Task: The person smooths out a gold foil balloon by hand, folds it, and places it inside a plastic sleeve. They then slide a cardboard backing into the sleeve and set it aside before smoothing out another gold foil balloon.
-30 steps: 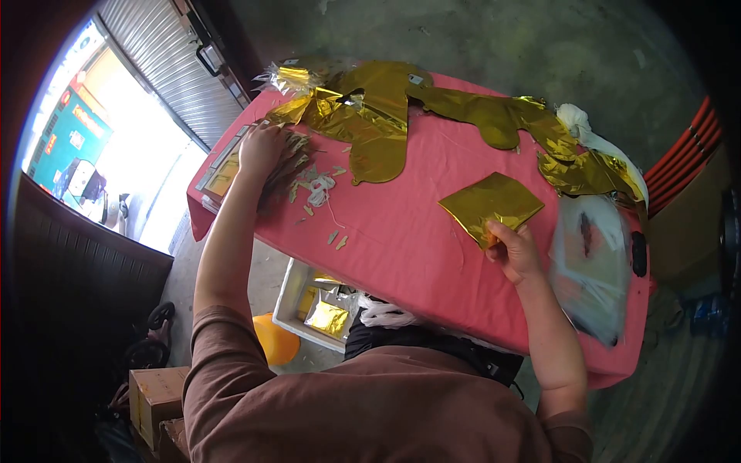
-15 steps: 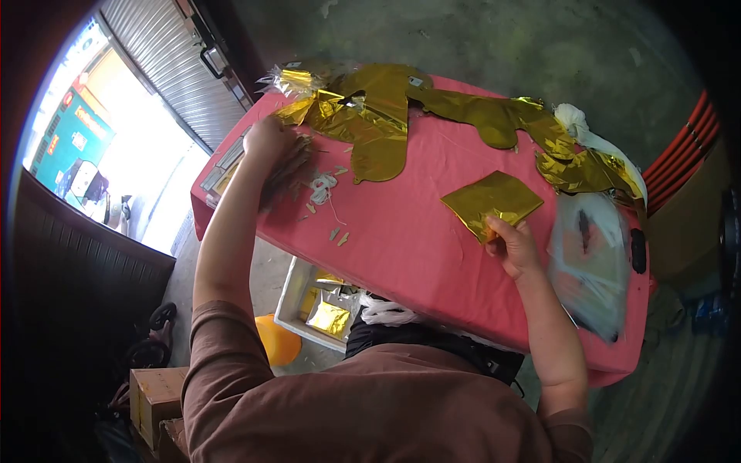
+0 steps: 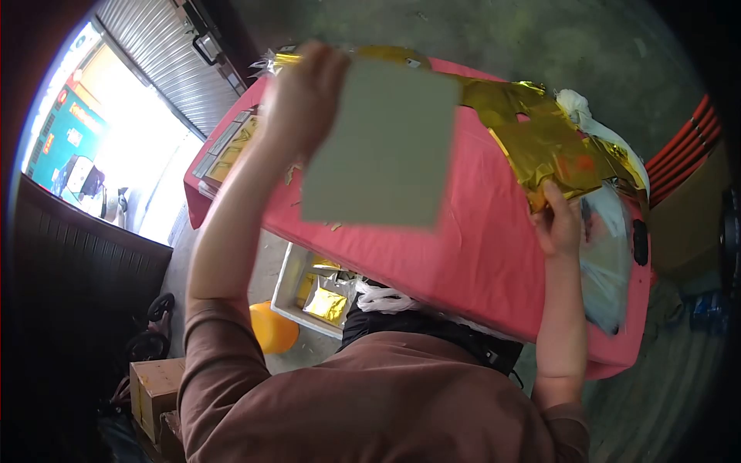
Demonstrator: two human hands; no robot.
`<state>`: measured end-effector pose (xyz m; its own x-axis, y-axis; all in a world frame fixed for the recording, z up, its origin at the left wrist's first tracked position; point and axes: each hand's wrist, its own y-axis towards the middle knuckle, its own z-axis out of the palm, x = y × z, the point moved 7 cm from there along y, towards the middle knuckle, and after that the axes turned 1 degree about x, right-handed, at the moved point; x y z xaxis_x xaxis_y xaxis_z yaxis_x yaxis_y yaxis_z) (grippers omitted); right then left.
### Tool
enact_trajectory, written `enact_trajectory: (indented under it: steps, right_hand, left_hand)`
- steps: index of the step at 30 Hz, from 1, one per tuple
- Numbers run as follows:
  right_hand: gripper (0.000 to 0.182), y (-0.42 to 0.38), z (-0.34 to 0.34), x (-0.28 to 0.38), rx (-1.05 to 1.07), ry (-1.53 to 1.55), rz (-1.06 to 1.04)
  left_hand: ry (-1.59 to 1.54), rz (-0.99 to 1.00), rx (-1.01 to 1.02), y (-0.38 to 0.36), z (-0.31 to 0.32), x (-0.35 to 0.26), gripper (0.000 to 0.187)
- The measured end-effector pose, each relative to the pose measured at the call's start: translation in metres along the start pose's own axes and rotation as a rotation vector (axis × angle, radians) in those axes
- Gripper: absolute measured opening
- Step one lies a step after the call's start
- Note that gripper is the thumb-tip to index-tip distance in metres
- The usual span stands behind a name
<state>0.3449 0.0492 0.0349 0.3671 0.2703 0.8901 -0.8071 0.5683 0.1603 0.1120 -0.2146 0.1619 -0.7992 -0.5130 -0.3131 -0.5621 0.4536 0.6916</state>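
My left hand (image 3: 310,96), closed at the upper left edge of a plain grey-green rectangular card (image 3: 382,150), holds it up above the table; motion blurs both a little. The card hides part of the table behind it. On the right, my right hand (image 3: 559,224) pinches the near edge of a folded gold foil sheet (image 3: 544,154), possibly a flat foil balloon. Behind it, flat gold foil balloons (image 3: 494,94) lie along the far edge of the table. A clear plastic bag (image 3: 606,262) is close to my right wrist.
A pink cloth covers the table (image 3: 494,278). Printed packets (image 3: 231,154) lie at its left end. Below the near edge is a white foam box (image 3: 289,282) with gold foil packets, beside an orange round object (image 3: 274,328). Cardboard boxes (image 3: 157,386) stand lower left.
My left hand has lifted the grey-green card from the left end of the table and brought it rightward. My right hand has moved the folded gold foil up and to the right.
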Motion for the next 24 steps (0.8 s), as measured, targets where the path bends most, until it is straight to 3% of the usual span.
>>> enact_trajectory:
  steps: [1,3,5,7,10,13,14,16,17,19,20,22,24]
  right_hand:
    - [0.022,0.003,-0.006,0.001,-0.007,-0.003,0.0]
    - [0.022,0.004,-0.01,0.004,0.104,0.075,-0.054]
    - [0.022,0.001,-0.004,0.001,0.078,0.083,-0.028]
    - [0.022,0.0,-0.002,-0.011,0.08,0.07,0.057]
    - [0.018,-0.001,-0.003,-0.027,0.106,0.065,0.098]
    - [0.014,-0.005,0.003,-0.058,0.084,0.069,0.165]
    - [0.013,-0.007,0.008,-0.069,0.076,0.043,0.203]
    - [0.011,-0.01,0.011,-0.082,0.064,0.017,0.243]
    - [0.01,-0.01,0.012,-0.087,0.063,-0.013,0.263]
    - [0.009,-0.013,0.015,-0.093,0.059,-0.041,0.291]
    - [0.009,-0.013,0.017,-0.09,0.057,-0.072,0.258]
    - [0.009,-0.013,0.019,-0.091,0.058,-0.104,0.228]
    - [0.01,-0.016,0.018,-0.094,0.069,-0.197,0.234]
  left_hand:
    - [-0.011,-0.166,0.119,-0.014,0.019,-0.014,0.033]
    - [-0.272,-0.165,0.257,-0.037,0.078,-0.013,0.03]
    - [-0.344,-0.183,0.305,-0.054,0.124,-0.003,0.03]
    - [-0.659,-0.483,0.72,-0.08,0.173,0.005,0.03]
    - [-0.833,-0.663,0.893,-0.097,0.187,0.007,0.028]
    - [-1.106,-0.775,0.904,-0.106,0.196,0.012,0.036]
    - [-1.105,-0.777,0.907,-0.107,0.193,0.013,0.036]
    - [-1.206,-0.741,0.94,-0.11,0.184,0.006,0.06]
    - [-1.208,-0.743,0.942,-0.113,0.181,0.004,0.06]
    - [-1.141,-0.528,0.973,-0.119,0.172,-0.007,0.079]
    - [-1.142,-0.535,0.975,-0.123,0.166,-0.013,0.079]
    - [-0.962,-0.343,0.927,-0.121,0.153,-0.028,0.086]
    - [-0.9,-0.364,0.865,-0.124,0.153,-0.028,0.085]
